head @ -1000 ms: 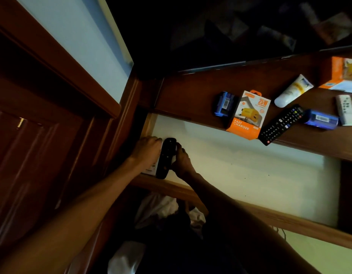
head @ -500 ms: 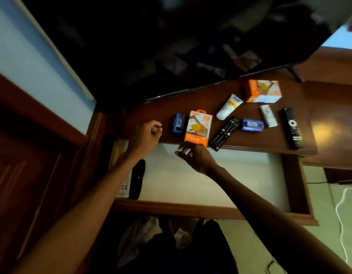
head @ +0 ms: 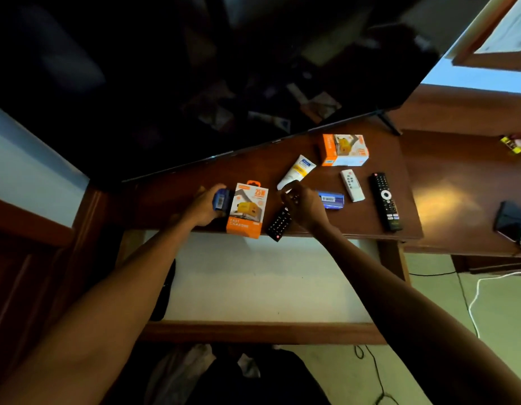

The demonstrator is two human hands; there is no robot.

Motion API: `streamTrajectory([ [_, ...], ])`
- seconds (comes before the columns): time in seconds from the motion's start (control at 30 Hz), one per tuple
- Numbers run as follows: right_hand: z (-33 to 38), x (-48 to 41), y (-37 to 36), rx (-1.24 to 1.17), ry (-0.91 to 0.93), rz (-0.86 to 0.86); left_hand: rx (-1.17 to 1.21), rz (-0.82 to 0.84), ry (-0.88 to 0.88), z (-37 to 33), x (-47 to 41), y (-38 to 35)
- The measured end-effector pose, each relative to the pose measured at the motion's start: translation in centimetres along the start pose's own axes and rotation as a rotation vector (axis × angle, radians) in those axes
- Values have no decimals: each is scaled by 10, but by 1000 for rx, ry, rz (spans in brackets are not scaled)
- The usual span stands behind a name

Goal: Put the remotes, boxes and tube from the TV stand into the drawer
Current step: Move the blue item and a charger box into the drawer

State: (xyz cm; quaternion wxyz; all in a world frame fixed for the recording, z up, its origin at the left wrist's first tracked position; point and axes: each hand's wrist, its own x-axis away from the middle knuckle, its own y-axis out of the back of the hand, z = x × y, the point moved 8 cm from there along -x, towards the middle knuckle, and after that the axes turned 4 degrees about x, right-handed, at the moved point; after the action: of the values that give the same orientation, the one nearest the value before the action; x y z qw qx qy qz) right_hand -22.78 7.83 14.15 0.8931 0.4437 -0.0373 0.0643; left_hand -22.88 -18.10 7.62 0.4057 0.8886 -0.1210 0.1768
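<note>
On the TV stand (head: 399,229) my left hand (head: 203,207) grips a small blue box (head: 221,199) beside an orange charger box (head: 247,210). My right hand (head: 304,204) closes over the top of a black remote (head: 279,225) that overhangs the stand's front edge. A white tube (head: 295,171), a second orange box (head: 344,149), a blue box (head: 330,199), a small white remote (head: 352,185) and a long black remote (head: 385,201) lie further right. In the open drawer (head: 253,331) a black remote (head: 162,296) lies at the left side, partly behind my left arm.
A large dark TV (head: 194,83) leans over the back of the stand. A dark device (head: 510,220) sits on the lower shelf at the right. Cables (head: 472,299) run across the floor right of the drawer. Wooden cabinet panels stand at the left.
Both hands have left the drawer's left side and come up to the stand. The left hand now grips the small blue box, and the right hand has closed on the black remote.
</note>
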Motion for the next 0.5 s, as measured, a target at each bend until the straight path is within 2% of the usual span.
streamTrajectory([
  [0.2, 10, -6, -32, -19, 26, 220, 120, -96, 26, 1, 2, 13],
  [0.37, 35, -20, -51, 74, 28, 262, 340, -328, 71, 21, 29, 37],
  [0.5, 39, -27, -69, 194, 14, 283, 564, -378, 85, 35, 62, 52],
])
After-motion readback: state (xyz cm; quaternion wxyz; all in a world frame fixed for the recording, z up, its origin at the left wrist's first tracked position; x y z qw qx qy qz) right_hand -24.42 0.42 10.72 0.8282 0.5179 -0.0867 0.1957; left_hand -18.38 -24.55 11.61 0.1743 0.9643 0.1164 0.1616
